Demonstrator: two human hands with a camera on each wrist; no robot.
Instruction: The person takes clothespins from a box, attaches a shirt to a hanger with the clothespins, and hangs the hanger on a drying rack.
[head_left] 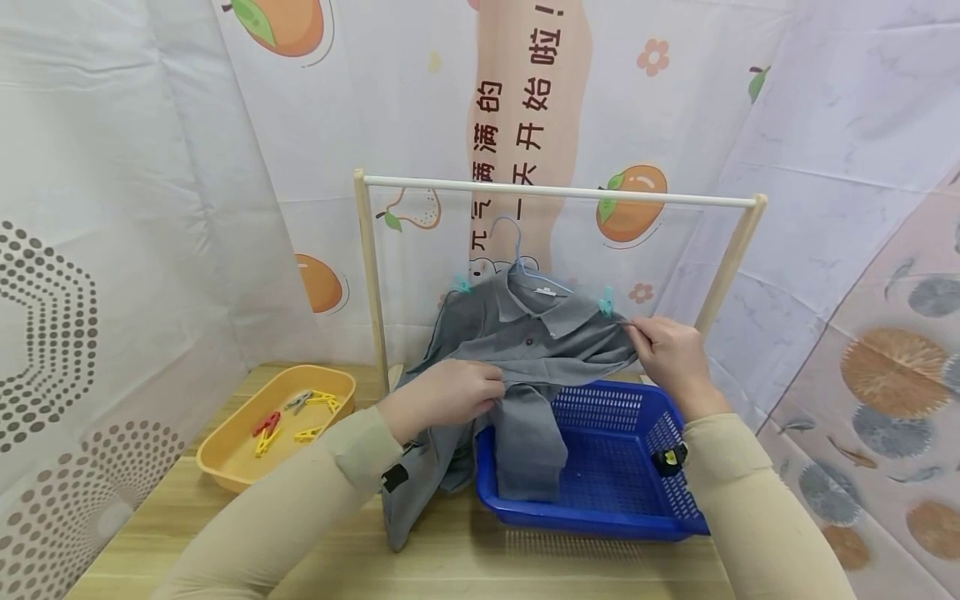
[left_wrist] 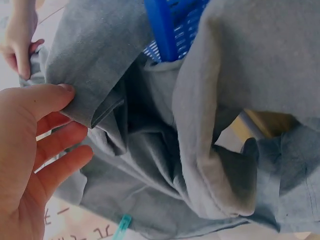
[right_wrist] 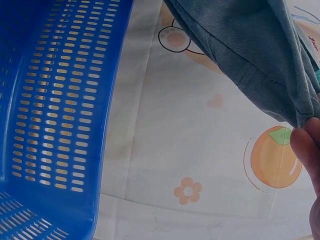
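A grey collared shirt (head_left: 480,325) is on a light blue hanger (head_left: 518,242), whose hook shows below the rack's bar in the head view. Teal clips (head_left: 462,285) are on both shoulders. My left hand (head_left: 450,392) pinches a fabric edge at the shirt's front between thumb and index finger; in the left wrist view, the other fingers are spread apart. With thumb and fingertips, my right hand (head_left: 671,358) pinches the shirt beside the right-hand clip (head_left: 606,302) and draws that side outward. Part of the shirt hangs into the blue basket (head_left: 600,523).
A rack with a white bar (head_left: 562,191) and wooden posts stands behind the shirt. On the wooden table (head_left: 352,533), a yellow tray (head_left: 315,371) at left holds several clothespins (head_left: 266,423). Printed curtains (head_left: 420,100) enclose the back and sides.
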